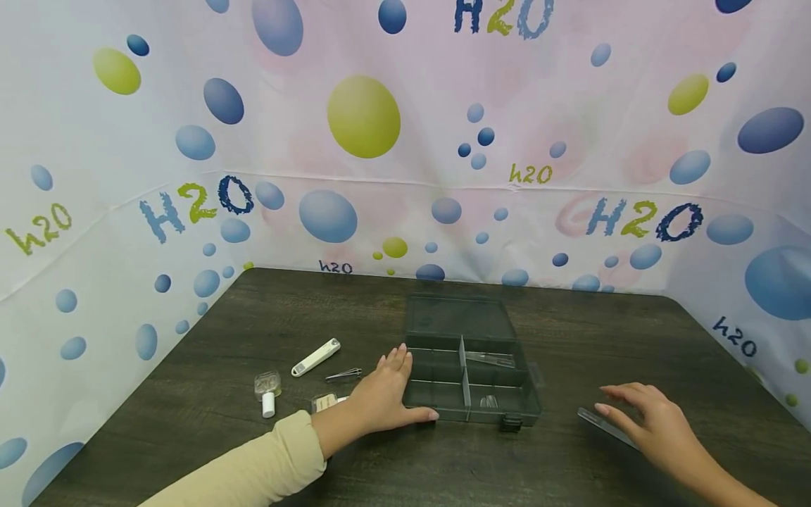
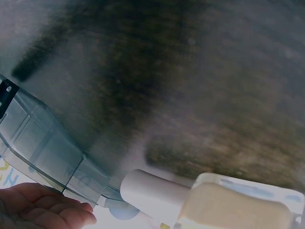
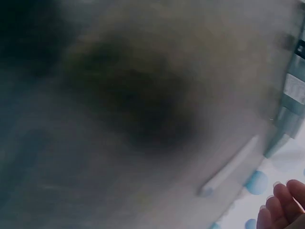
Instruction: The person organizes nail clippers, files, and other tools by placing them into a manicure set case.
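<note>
My left hand (image 1: 380, 398) rests its fairly straight fingers against the left side of a dark translucent compartment box (image 1: 467, 415), thumb near its front edge. The box lid (image 1: 459, 315) lies back, opened. A slim metallic piece (image 1: 489, 359) lies in the rear right compartment, and small clear pieces (image 1: 488, 401) in the front right one. My right hand (image 1: 659, 426) hovers at the right with fingers loosely bent. Below it lies a narrow flat strip (image 1: 605, 426), also visible as a pale strip (image 3: 231, 164) apart from the fingers in the right wrist view.
Left of the box are white nail clippers (image 1: 315, 357), a small metal tool (image 1: 344, 374) and a clear nail polish bottle (image 1: 267, 385) with a white cap. A beige bottle (image 2: 236, 210) is partly hidden by my left wrist. A printed curtain (image 1: 405, 232) surrounds the dark table (image 1: 317, 303).
</note>
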Demonstrator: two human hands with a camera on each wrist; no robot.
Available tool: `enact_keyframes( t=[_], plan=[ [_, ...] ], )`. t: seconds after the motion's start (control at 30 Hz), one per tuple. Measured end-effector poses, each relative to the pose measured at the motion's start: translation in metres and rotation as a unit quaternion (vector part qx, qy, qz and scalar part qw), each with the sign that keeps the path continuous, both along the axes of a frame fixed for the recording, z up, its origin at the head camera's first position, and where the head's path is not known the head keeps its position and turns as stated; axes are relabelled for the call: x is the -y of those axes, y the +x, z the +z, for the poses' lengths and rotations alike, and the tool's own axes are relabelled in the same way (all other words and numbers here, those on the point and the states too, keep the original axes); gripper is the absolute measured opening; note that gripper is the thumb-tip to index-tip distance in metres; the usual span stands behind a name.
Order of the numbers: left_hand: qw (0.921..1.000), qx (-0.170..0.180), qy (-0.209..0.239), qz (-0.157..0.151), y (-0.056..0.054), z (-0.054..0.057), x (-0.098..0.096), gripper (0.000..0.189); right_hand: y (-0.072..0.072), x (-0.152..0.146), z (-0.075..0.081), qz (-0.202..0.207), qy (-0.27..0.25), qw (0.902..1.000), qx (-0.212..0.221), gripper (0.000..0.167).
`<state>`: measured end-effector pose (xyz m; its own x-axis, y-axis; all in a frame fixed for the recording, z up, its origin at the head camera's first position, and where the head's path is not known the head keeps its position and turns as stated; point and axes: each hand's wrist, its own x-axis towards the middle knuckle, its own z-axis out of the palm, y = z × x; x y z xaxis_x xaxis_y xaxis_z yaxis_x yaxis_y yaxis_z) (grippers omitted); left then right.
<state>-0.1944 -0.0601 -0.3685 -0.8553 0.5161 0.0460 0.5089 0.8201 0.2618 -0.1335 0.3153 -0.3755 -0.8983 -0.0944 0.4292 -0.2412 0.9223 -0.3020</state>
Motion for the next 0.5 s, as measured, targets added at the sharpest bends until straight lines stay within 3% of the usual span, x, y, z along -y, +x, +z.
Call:
enact_keyframes(
  t=[0.2, 0.33, 0.5],
  plan=[
    [1.0000, 0.005, 0.001, 0.001, 0.002, 0.001, 0.001, 0.096, 0.008, -0.011, -0.011, -0.029, -0.001, 0.9951, 0.095, 0.032],
    [1.0000, 0.003, 0.001, 0.000, 0.001, 0.000, 0.000, 0.096, 0.010, -0.018, -0.016, -0.039, -0.005, 0.9909, 0.129, 0.036],
    [1.0000, 0.000, 0.003, 0.001, 0.000, 0.000, 0.000, 0.096, 0.005, -0.028, -0.019, -0.050, 0.000, 0.9795, 0.195, 0.043]
  ],
)
